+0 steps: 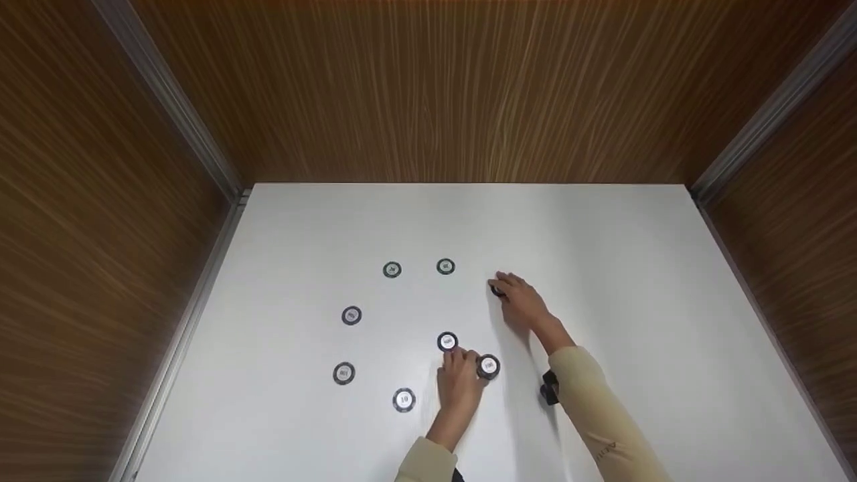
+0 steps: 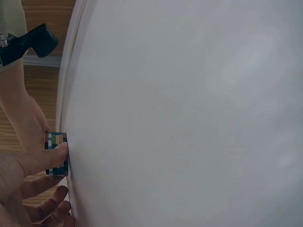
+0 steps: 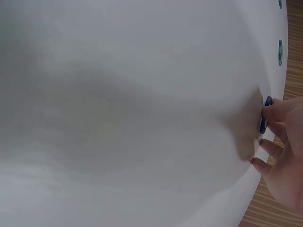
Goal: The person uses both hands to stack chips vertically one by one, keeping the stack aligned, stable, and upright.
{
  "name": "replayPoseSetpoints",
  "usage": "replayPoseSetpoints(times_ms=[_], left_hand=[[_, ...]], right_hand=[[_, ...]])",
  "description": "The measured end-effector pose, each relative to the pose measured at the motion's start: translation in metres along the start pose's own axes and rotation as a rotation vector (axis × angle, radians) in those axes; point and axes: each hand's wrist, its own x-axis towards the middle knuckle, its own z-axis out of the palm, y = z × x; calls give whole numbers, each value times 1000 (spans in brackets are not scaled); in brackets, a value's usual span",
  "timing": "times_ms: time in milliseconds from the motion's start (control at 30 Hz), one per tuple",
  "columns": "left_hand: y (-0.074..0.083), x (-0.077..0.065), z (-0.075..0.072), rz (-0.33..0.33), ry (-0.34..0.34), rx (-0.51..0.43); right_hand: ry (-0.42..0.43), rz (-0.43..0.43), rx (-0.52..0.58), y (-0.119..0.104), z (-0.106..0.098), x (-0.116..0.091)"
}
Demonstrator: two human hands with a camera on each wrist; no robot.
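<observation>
My left hand (image 1: 460,381) grips the side of a stack of poker chips (image 1: 489,366), whose top chip is dark-rimmed with a white center. In the left wrist view the thumb lies across the multicolored edges of the stack (image 2: 56,138), with a finger beneath it. A single dark poker chip (image 1: 447,341) lies just beyond the left fingertips. Farther forward and right, my right hand (image 1: 525,304) pinches another dark poker chip (image 1: 497,290) by its edge. The right wrist view shows this blue chip (image 3: 263,124) tilted between thumb and fingers, close over the white table.
Several chips lie apart in an arc: two green-rimmed chips (image 1: 392,270) at the back, a purple-blue chip (image 1: 351,315) and a grey chip (image 1: 344,373) at left, and a dark chip (image 1: 404,399) nearer the front. Wood-grain panels (image 1: 428,94) enclose the white tabletop (image 1: 622,281).
</observation>
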Motion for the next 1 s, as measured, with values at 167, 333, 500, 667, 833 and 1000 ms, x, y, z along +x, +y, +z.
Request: replayPoseSetpoints(times_ms=[167, 333, 500, 667, 833, 1000], left_hand=[[1, -1, -2, -6, -10, 12], [1, -1, -1, -6, -11, 14], [1, -1, 0, -5, -4, 11], [1, -1, 0, -7, -5, 5], [1, -1, 0, -10, -16, 8], [0, -1, 0, -12, -26, 14]], right_hand=[[62, -7, -22, 1, 3, -2], [100, -39, -15, 0, 4, -3], [134, -66, -21, 0, 5, -4], [127, -57, -23, 0, 5, -5], [129, -49, -7, -2, 3, -6], [129, -66, 5, -4, -1, -7]])
